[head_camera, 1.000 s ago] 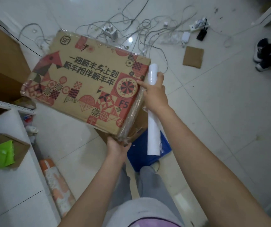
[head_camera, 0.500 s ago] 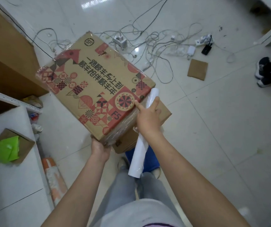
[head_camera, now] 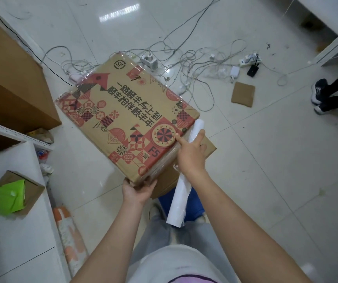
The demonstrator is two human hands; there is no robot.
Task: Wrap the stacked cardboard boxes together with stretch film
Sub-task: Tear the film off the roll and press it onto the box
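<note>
From the head camera, your right hand (head_camera: pixel 191 158) grasps the white stretch film roll (head_camera: pixel 185 178) around its middle, index finger stretched out so its tip touches the printed top of the cardboard boxes (head_camera: pixel 123 117). The roll is tilted, its far end beside the boxes' right corner and its near end over your legs. Your left hand (head_camera: pixel 138 189) clutches the near corner of the stack, fingers curled under the edge. The top box, printed with red patterns and dark characters, already has clear film glinting along its edges and near side; a plain brown box shows beneath it on the right, and a blue object (head_camera: pixel 194 203) sits under the stack. To the far side, tangled white cables (head_camera: pixel 184 60) sprawl over the tiled floor, with a small cardboard piece (head_camera: pixel 243 94) to their right. At the far right stand someone's dark shoes (head_camera: pixel 322 97). At the left, a small open box holds something green (head_camera: pixel 6 198).
</note>
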